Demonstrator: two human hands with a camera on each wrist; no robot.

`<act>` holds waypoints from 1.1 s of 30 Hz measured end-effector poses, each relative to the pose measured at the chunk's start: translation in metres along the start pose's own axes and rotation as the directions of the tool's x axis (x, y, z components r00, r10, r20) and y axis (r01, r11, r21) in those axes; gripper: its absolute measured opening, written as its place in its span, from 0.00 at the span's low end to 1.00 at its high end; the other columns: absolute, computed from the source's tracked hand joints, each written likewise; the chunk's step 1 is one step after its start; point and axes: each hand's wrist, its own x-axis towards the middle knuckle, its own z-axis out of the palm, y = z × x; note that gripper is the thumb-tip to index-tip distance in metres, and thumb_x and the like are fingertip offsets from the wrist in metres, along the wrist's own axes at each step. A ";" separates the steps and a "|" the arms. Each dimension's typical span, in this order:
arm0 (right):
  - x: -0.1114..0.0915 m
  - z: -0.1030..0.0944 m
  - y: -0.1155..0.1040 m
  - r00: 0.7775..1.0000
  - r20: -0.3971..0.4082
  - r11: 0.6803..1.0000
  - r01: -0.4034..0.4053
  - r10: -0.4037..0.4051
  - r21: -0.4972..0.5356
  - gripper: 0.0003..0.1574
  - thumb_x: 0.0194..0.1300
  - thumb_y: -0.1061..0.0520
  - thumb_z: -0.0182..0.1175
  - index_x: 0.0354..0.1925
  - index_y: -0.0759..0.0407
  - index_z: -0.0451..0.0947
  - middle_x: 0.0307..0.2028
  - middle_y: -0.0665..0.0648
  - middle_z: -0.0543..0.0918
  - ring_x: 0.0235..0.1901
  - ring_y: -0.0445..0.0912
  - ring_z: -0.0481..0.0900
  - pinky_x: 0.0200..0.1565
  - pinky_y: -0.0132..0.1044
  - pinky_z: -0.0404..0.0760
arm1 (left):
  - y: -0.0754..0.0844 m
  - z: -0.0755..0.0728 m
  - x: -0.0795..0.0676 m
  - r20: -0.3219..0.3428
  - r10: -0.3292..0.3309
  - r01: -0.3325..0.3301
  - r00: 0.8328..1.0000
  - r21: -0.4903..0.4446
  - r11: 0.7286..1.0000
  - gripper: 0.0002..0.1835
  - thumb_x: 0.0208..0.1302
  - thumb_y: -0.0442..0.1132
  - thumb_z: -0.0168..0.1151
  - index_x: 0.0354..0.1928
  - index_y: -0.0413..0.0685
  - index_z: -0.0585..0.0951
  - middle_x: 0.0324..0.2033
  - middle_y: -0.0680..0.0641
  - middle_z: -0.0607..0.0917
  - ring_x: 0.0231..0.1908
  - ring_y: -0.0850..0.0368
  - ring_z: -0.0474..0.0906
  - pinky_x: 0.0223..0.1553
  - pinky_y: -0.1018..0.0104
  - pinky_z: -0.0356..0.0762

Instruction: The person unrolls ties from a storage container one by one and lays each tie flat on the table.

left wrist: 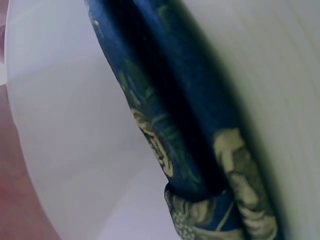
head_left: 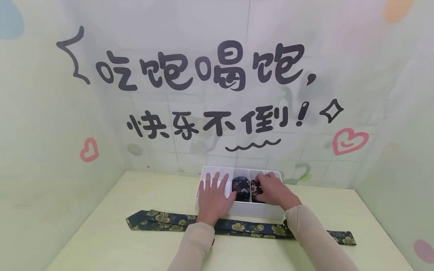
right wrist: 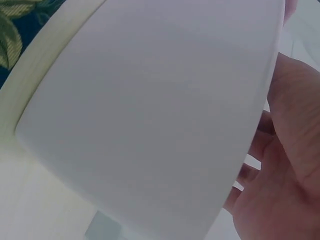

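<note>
A white divided box stands near the back of the table. My left hand lies over its left compartment, fingers straight and spread, the thumb near a dark floral rolled tie in the neighbouring compartment. My right hand reaches into the box from the right, thumb and fingers around another dark floral rolled tie. In the right wrist view its fingers pass behind the box wall. A navy tie with yellow-green flowers lies folded lengthwise in front of the box, partly hidden by both forearms.
The pale wooden table meets a white printed curtain behind the box, with dark lettering on it. More of the curtain closes in the left and right sides.
</note>
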 end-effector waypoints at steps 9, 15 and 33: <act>0.001 0.000 0.000 0.998 -0.010 0.998 0.057 -0.058 -0.027 0.30 0.52 0.56 0.79 0.46 0.56 0.70 0.37 0.55 0.85 0.60 0.62 0.74 0.57 0.55 0.77 | -0.001 0.002 0.000 -0.010 -0.003 0.003 1.000 -0.001 1.000 0.37 0.68 0.65 0.53 0.75 0.62 0.67 0.75 0.44 0.67 0.78 0.34 0.53 0.75 0.35 0.52; -0.001 -0.001 0.000 0.993 -0.052 0.994 0.100 -0.102 -0.055 0.35 0.53 0.57 0.78 0.56 0.54 0.72 0.49 0.58 0.87 0.53 0.59 0.76 0.55 0.56 0.78 | -0.001 0.004 0.000 -0.010 0.002 -0.002 1.000 -0.004 1.000 0.37 0.67 0.65 0.54 0.75 0.62 0.68 0.75 0.43 0.67 0.78 0.34 0.53 0.74 0.35 0.52; -0.003 -0.019 -0.006 0.984 -0.056 0.982 0.166 -0.171 -0.087 0.31 0.56 0.60 0.74 0.58 0.50 0.82 0.44 0.56 0.83 0.39 0.50 0.80 0.47 0.48 0.83 | -0.003 0.004 0.005 0.017 -0.014 0.014 1.000 -0.001 1.000 0.37 0.68 0.66 0.51 0.76 0.63 0.66 0.76 0.45 0.66 0.79 0.36 0.51 0.75 0.36 0.51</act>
